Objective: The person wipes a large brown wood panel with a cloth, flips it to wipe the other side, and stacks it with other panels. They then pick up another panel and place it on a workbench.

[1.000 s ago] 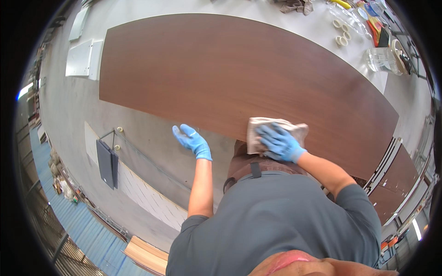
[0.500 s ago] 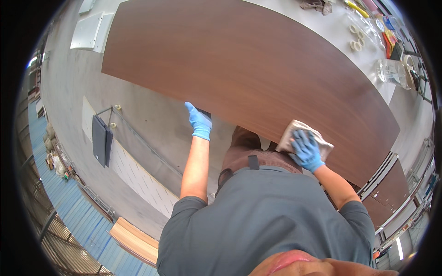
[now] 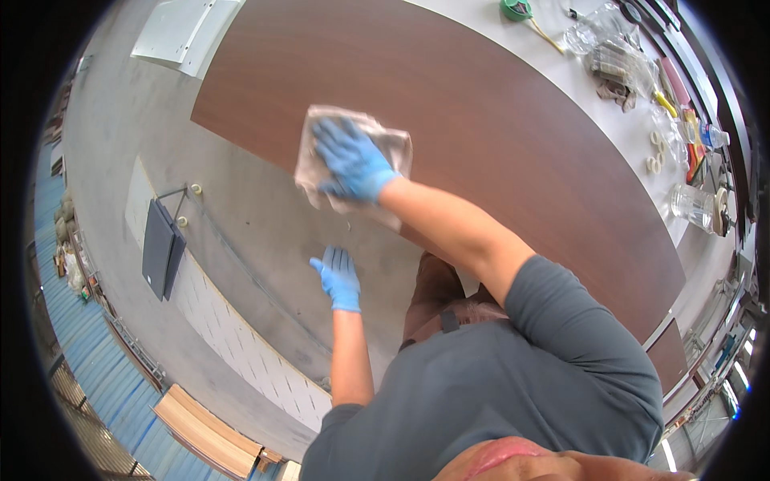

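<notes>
A wide brown wood-grain panel (image 3: 481, 136) lies across in front of me. On its near left edge my right hand (image 3: 353, 160), in a blue glove, presses a pale, stained cloth (image 3: 393, 148); part of the cloth hangs past the edge. The fingers are slightly blurred and lie over the cloth. My left hand (image 3: 339, 280), also gloved in blue, is held apart from the panel over the grey floor, fingers stretched and empty.
A white table (image 3: 533, 48) under the panel carries tape rolls (image 3: 655, 152), a clear plastic jar (image 3: 691, 205), bottles and rags at the far right. White sheets (image 3: 180, 36) sit at the upper left. A folded dark board (image 3: 163, 248) and stacked wood strips (image 3: 210, 433) are at left.
My right hand has swept the cloth from the panel's near right edge across to its left part. My left hand has drawn back from the panel's edge toward me.
</notes>
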Demonstrator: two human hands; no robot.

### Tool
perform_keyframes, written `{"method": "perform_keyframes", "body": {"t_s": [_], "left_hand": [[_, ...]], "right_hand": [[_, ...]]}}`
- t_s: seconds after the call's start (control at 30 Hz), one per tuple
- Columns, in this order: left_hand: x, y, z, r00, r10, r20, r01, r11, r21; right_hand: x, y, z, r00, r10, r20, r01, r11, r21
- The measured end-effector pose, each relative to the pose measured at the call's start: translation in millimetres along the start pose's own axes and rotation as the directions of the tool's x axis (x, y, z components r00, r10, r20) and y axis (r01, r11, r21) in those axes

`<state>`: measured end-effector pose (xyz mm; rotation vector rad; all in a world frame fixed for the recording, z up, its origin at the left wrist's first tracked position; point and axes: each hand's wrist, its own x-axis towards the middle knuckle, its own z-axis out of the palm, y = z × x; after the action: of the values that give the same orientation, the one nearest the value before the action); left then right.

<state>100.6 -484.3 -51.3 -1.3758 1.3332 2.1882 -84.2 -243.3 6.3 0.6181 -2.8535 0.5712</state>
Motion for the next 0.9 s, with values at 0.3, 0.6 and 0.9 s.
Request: {"method": "perform_keyframes", "body": {"t_s": [0.3, 0.6, 0.9], "left_hand": [[0, 0, -48, 0.975, -0.128, -0.184, 0.119, 0.991, -0.060], [-14, -16, 39, 0.973, -0.183, 0.142, 0.156, 0.971, 0.182], [-68, -77, 126, 0.949, -0.202, 0.243, 0.128, 0.949, 0.287]], "right_hand": [[163, 144, -7, 0.917, 0.394, -0.061, -0.398, 0.900, -0.176], [41, 176, -59, 0.875, 0.477, -0.081, -0.483, 0.869, -0.110], [-230, 235, -148, 0.805, 0.540, -0.245, -0.583, 0.795, -0.167]]}}
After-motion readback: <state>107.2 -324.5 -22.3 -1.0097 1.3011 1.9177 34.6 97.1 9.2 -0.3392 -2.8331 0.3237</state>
